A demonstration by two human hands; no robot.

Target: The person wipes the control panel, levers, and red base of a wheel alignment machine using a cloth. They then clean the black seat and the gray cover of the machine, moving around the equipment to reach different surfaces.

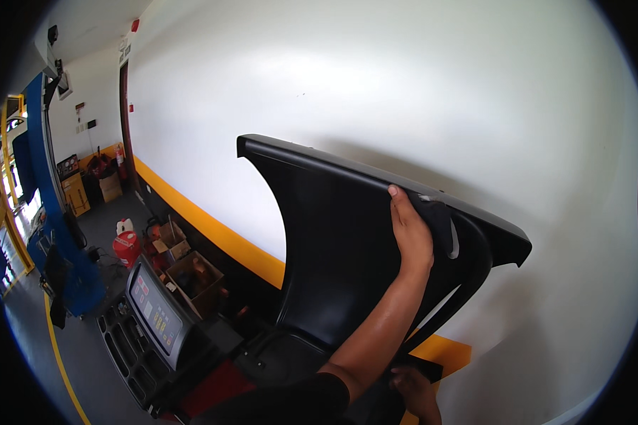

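Observation:
My left arm reaches up to a curved black wheel guard hood (326, 234), which stands raised on a wheel balancer. High on its inner face, just under the top rim, my left hand (412, 237) presses a dark cloth (438, 219) with a pale edge. The thumb points up along the hood; the other fingers are mostly covered by the cloth. Lower down, beside the hood's base, my right hand (415, 389) has its fingers curled in. Whether anything is inside them is hidden.
The balancer's control panel (156, 315) and its tray of compartments (131, 358) lie to the left. Beyond them are cardboard boxes (195, 283) and a red container (126, 248) on the floor. A white wall (404, 92) stands behind the hood. A blue lift post (42, 156) rises far left.

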